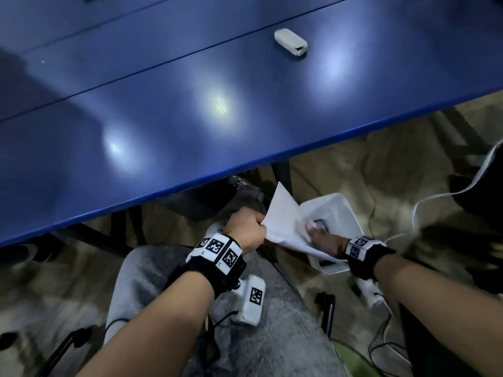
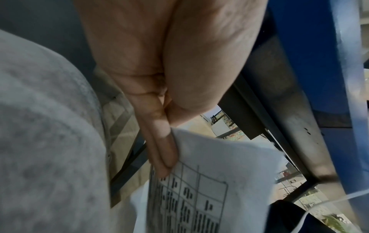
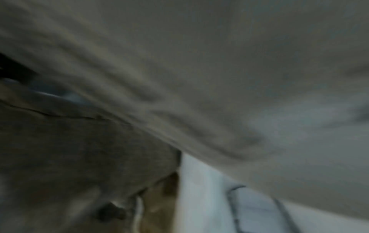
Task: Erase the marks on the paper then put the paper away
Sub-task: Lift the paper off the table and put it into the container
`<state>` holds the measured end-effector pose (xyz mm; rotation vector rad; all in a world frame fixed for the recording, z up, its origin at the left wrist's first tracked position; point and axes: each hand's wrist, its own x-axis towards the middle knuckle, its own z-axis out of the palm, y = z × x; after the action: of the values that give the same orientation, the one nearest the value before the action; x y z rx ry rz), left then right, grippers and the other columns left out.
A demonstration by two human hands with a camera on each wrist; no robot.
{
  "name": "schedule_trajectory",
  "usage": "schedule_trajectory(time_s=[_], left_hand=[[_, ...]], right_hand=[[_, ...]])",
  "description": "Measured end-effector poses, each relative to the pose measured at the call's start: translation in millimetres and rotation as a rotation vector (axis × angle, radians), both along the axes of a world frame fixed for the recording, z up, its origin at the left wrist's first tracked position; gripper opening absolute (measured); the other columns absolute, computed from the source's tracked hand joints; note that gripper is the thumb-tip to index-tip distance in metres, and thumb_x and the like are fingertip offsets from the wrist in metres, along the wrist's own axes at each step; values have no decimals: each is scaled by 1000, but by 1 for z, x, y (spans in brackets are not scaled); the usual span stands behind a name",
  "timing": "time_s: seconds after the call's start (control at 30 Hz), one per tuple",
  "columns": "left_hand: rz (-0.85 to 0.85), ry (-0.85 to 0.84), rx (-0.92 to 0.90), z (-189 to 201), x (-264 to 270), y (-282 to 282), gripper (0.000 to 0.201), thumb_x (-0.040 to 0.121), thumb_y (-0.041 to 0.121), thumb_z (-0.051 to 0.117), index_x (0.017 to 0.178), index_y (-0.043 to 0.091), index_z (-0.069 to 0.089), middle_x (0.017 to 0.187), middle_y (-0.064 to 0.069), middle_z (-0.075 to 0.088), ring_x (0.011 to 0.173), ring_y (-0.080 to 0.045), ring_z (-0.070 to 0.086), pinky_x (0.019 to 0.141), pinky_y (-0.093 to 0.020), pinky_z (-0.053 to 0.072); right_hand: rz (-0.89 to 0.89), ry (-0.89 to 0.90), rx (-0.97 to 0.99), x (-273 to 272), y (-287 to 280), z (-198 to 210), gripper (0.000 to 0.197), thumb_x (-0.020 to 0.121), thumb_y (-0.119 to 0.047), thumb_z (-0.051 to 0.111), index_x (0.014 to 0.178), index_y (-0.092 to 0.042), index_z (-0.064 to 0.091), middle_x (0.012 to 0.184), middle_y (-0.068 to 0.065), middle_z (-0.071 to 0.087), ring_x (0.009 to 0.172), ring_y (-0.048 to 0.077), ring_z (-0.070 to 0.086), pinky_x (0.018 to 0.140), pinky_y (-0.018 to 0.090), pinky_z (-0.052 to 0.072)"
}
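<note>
The white paper [image 1: 285, 221] is held below the blue table's front edge, bent between both hands. My left hand [image 1: 260, 225] grips its left edge in a fist. In the left wrist view my fingers [image 2: 161, 149] pinch a corner of the paper [image 2: 219, 165], which bears a printed grid with dark marks. My right hand [image 1: 317, 235] holds the sheet's right side, blurred, just over a white bin [image 1: 351, 213] on the floor. The right wrist view is filled by the blurred paper [image 3: 219, 78]. A white eraser [image 1: 290, 41] lies on the table at the far right.
The blue table [image 1: 163, 118] spans the upper view, and its metal frame [image 2: 279, 126] runs close above my left hand. My grey-trousered lap [image 1: 245, 308] is below. White and black cables [image 1: 424, 202] trail across the floor at the right.
</note>
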<state>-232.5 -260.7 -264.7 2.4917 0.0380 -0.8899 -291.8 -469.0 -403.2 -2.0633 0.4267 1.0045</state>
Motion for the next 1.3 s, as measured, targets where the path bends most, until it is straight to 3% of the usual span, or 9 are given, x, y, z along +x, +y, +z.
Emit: schedule_trajectory(time_s=[0.13, 0.23, 0.33, 0.47, 0.7, 0.8, 1.0, 1.13, 1.3], left_hand=[[19, 3, 16, 2, 2, -1, 19, 83, 10, 58, 91, 10, 75, 88, -8, 74, 87, -27, 71, 80, -30, 56], [-7, 26, 21, 3, 3, -10, 17, 83, 10, 57, 86, 10, 73, 87, -7, 74, 86, -26, 72, 75, -30, 56], [-68, -40, 46, 7, 3, -20, 20, 88, 17, 60, 68, 13, 59, 82, -3, 67, 83, -21, 65, 65, -23, 41], [-76, -102, 54, 7, 3, -16, 21, 91, 17, 59, 71, 9, 59, 80, -5, 65, 93, -30, 65, 68, -22, 36], [2, -76, 39, 7, 2, -5, 19, 87, 14, 55, 72, 12, 64, 84, -11, 74, 91, -31, 69, 79, -30, 52], [43, -63, 41, 8, 0, -4, 17, 88, 14, 54, 84, 9, 70, 90, -13, 74, 94, -30, 69, 81, -29, 52], [115, -110, -8, 11, 2, -15, 17, 86, 12, 61, 96, 10, 75, 99, -14, 74, 99, -31, 68, 85, -32, 53], [156, -115, -19, 10, 2, -10, 22, 85, 16, 56, 96, 13, 74, 95, -12, 74, 96, -32, 69, 89, -37, 55], [140, -90, 4, 9, 1, -6, 23, 85, 16, 55, 97, 12, 73, 100, -12, 73, 99, -32, 68, 90, -34, 55]], right_hand=[[-118, -86, -265, 11, -25, 19, 95, 88, -76, 13, 155, -8, 21, 162, 19, 20, 148, 35, 23, 122, 42, 18], [-186, -460, 93, 13, 3, 73, 60, 105, -45, 24, 156, -13, 22, 161, 4, 27, 147, 19, 29, 107, 6, 17], [48, -603, 363, 7, 47, 91, 65, 102, -55, 16, 157, -21, 9, 163, -11, 9, 151, 0, 5, 117, 8, 2], [-257, -243, 416, 22, 37, 38, 66, 87, -82, 20, 144, -54, 34, 156, -10, 38, 146, 12, 33, 125, 39, 15], [-86, 221, -97, 5, -21, -5, 114, 74, -90, -2, 144, -13, 45, 138, 15, 53, 130, 27, 49, 111, 38, 27], [44, 2, -288, 7, -31, 38, 106, 76, -86, -7, 125, -21, 60, 102, 12, 70, 106, 29, 61, 101, 39, 37], [149, -493, 633, -23, 29, 112, 72, 95, -65, 13, 155, -27, 20, 161, -17, 21, 147, -8, 17, 117, 9, 10], [181, -362, 427, -43, 17, 62, 82, 81, -84, -1, 153, -45, 5, 164, -24, 1, 149, -7, -5, 122, 23, -2], [-94, 63, 137, -58, -30, 33, 126, 55, -105, 23, 148, -20, 39, 147, -9, 39, 145, 19, 34, 118, 28, 22]])
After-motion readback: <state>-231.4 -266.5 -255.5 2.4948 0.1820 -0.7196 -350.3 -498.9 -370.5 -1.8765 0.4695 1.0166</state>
